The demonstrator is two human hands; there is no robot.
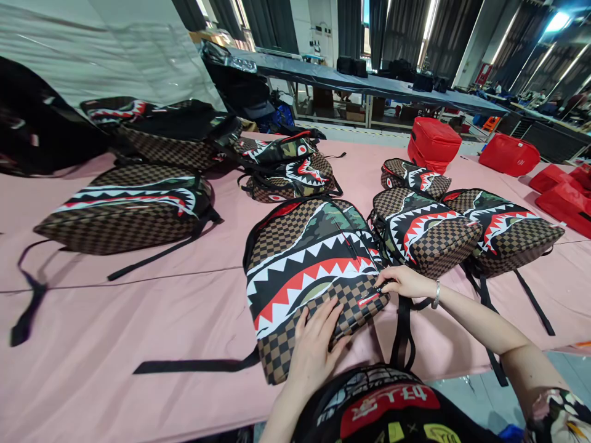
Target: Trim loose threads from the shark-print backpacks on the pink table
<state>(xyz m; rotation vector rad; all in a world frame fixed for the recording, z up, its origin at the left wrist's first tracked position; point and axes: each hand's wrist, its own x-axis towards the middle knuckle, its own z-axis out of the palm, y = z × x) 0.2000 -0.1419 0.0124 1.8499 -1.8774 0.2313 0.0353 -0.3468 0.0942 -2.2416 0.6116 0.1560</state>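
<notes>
A checkered brown backpack [295, 307] with a shark-mouth print lies on its back on the pink-covered table, its lower end toward me. My left hand [316, 338] rests on its lower front, fingers stretched over the checks and the thumb near the bottom edge. At the lower right side, by a small red-and-white label [368, 299], my right hand [404, 283] pinches a dark zipper pull [377, 289]. A black strap [198, 367] trails left from the bag, and another strap [402, 332] hangs toward the table's near edge.
Close on the right lie two similar backpacks [427, 231] [508, 231], with a smaller bag [415, 177] behind. Another backpack [129, 206] lies left. Several more bags, including a camouflage one [281, 149], sit farther back. Red bags [434, 144] stand at the far right.
</notes>
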